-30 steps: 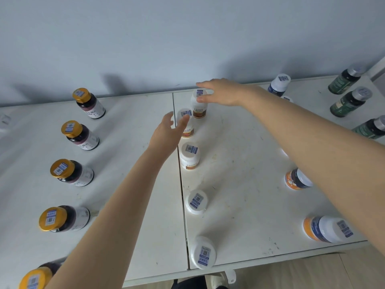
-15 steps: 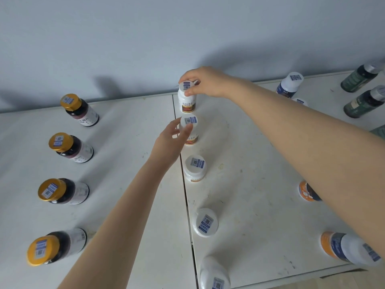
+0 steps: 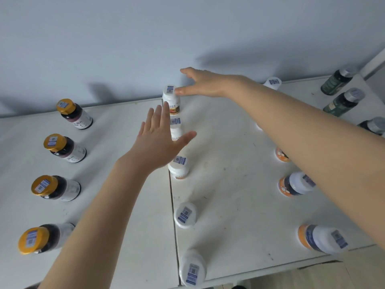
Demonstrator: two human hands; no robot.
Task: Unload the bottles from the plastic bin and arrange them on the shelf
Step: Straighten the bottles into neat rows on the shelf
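Bottles stand on the shelf (image 3: 239, 163) in 4 rows running front to back

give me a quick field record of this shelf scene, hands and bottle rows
surface: white shelf
left hand: open, spread over the white-cap row, holding nothing
right hand: open, thumb tip at the rearmost white bottle
left row: four gold-cap bottles
centre row: five white-cap bottles
right: orange-banded bottles, green bottles
bin: not in view

Second white bottle (image 3: 176, 130) — half-hidden behind left hand (image 3: 158, 142)
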